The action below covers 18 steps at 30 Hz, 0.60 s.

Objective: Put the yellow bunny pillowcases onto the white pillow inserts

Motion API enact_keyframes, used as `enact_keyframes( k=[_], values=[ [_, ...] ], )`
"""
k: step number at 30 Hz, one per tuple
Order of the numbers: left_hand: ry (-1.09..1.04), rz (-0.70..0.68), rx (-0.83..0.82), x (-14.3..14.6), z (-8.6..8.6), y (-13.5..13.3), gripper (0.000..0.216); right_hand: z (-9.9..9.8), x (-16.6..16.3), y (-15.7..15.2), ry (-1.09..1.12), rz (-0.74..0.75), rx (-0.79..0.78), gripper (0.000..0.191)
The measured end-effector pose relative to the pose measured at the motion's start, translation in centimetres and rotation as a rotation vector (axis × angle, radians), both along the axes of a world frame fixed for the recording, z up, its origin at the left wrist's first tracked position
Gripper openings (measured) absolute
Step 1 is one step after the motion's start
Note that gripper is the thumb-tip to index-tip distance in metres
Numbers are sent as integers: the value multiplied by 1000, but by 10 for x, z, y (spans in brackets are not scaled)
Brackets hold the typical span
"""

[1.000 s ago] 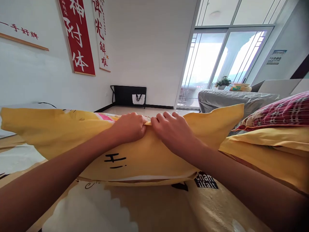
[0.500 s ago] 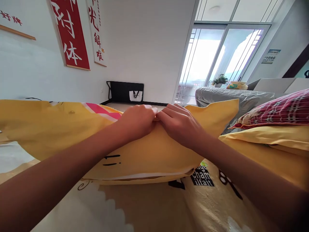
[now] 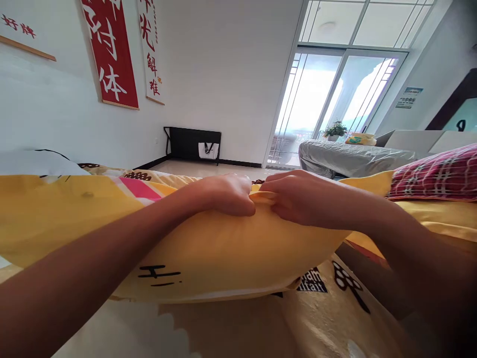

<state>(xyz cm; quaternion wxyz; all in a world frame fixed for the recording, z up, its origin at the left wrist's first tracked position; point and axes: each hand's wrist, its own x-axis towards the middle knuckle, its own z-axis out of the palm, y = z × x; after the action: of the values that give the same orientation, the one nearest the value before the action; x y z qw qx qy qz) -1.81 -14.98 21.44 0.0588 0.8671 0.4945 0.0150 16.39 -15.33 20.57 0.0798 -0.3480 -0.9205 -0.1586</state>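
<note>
A yellow pillowcase [image 3: 223, 253] with a pink-and-white stripe and black "Hi!" lettering stretches across the front of the view. My left hand [image 3: 228, 194] is closed on its upper edge near the middle. Just to the right, my right hand [image 3: 298, 198] pinches the same edge, and a small fold of cloth sticks out between thumb and fingers. The two hands are close together. Beneath the pillowcase lies a beige printed bedspread [image 3: 231, 328]. What is inside the pillowcase, if anything, is hidden.
To the right, a red plaid pillow [image 3: 439, 174] rests on more yellow fabric [image 3: 443, 214]. Farther back are a plastic-covered sofa [image 3: 346, 156], a potted plant [image 3: 335, 129] and a glass door [image 3: 309, 99]. A black folded frame [image 3: 182, 144] leans at the wall.
The pillowcase's upper edge and both hands sit lower in view. My right hand has shifted slightly right, its wrist now flatter. The right corner of the pillowcase no longer stands up.
</note>
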Motion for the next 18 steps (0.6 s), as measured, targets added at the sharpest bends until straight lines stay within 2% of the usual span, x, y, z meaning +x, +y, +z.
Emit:
enact_keyframes(
  k=[3, 7, 10, 13, 16, 18],
  values=[
    [31, -37, 1, 1, -3, -11, 21, -5, -3, -11, -67, -39, 94, 19],
    [73, -58, 168, 3, -11, -18, 23, -17, -16, -16, -194, -168, 291, 18],
    [86, -81, 280, 6, -17, -17, 20, -26, -25, -16, -247, -154, 384, 21],
    [80, -102, 367, 3, -19, -15, 19, -35, -21, -11, -198, -129, 521, 18],
    [133, -128, 391, -17, -15, -13, 22, -39, -3, 3, -116, -97, 671, 16],
    [156, -82, 344, -43, -9, -11, 29, -36, 16, 15, -72, -74, 668, 17]
  ],
)
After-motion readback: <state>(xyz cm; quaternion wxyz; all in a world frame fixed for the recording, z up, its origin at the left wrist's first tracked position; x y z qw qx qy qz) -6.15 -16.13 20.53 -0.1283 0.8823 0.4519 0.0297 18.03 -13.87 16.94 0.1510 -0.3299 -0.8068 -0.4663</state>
